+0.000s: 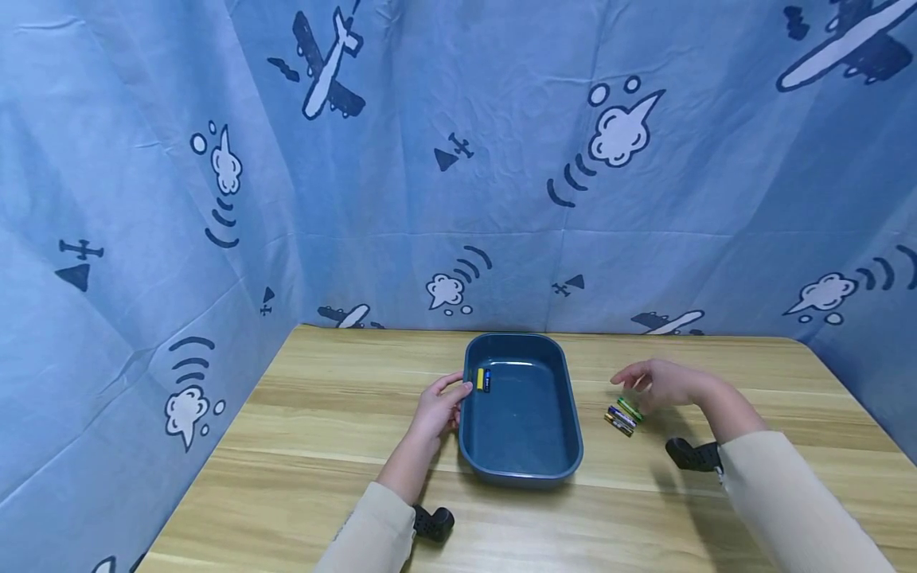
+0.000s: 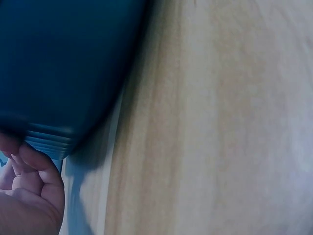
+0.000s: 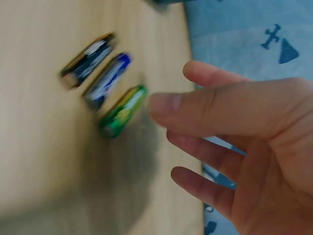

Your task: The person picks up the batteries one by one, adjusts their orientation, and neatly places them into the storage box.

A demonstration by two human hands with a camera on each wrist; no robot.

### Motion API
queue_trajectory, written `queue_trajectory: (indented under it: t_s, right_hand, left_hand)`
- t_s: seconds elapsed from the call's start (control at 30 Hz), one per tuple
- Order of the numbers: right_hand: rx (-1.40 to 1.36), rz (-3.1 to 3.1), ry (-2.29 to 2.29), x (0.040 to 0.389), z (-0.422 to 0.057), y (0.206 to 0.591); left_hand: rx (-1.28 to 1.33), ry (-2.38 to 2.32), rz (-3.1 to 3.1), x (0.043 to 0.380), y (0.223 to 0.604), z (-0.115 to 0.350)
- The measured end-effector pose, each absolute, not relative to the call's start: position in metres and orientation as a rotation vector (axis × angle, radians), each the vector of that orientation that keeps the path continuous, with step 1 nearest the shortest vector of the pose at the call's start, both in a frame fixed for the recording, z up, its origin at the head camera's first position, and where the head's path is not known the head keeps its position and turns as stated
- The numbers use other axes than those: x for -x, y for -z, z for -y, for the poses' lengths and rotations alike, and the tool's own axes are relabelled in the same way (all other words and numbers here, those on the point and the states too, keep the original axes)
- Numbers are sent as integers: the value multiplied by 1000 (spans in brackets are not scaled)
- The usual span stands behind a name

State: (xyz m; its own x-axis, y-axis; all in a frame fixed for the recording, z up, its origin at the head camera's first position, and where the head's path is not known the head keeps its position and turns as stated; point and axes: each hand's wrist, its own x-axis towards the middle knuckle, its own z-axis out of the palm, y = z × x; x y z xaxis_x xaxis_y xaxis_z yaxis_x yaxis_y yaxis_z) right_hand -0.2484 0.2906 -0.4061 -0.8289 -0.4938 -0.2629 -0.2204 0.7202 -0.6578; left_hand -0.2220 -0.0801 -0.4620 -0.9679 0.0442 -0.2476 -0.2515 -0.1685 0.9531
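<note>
Right hand [image 1: 668,383], fingers loosely parted and holding nothing, hovers near three batteries [image 1: 622,416] on the counter [image 1: 344,406], while the left hand [image 1: 434,411] grips the left rim of a bin [image 1: 521,434] with two more batteries [image 1: 480,380] lying inside.

The head camera looks forward and down from farthest back, over the tabletop [image 1: 344,430] to the curtain [image 1: 501,215]. The left wrist camera sits close to the tray [image 2: 58,63], probably low, though dimness blurs that; its left hand [image 2: 34,196] shows at eight o'clock. The right wrist camera looks closely at three batteries [image 3: 108,81] at ten o'clock, shared with the head view's four o'clock.
</note>
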Motion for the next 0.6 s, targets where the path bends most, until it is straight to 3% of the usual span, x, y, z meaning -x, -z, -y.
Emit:
queue_trajectory:
  t_s: [0.6]
  right_hand:
    - [539,-2604,796,235,-291,429]
  left_hand:
    - [240,-2244,-1837,218,456,82]
